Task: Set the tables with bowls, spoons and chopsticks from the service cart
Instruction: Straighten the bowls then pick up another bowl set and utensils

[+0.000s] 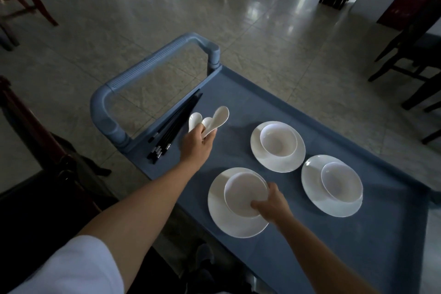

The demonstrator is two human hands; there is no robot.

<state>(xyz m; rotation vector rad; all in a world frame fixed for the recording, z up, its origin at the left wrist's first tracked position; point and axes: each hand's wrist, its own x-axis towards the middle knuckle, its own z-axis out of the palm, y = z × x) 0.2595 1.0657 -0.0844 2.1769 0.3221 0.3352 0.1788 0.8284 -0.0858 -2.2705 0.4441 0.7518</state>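
Loading is just beginning: the left hand point(196, 144) is clutching white ceramic spoons point(210, 119), the right hand point(272, 203) is gripping the nearest white bowl point(241, 193); black chopsticks point(171, 126) are lying untouched on the blue cart point(262, 98).

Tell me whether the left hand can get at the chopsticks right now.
Probably not cleanly: the left hand is beside the chopsticks with nothing between, but its fingers are full of white spoons.

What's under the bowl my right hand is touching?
A white plate sits under the bowl that the right hand grips at its rim, on the cart. The plate's middle is covered by the bowl.
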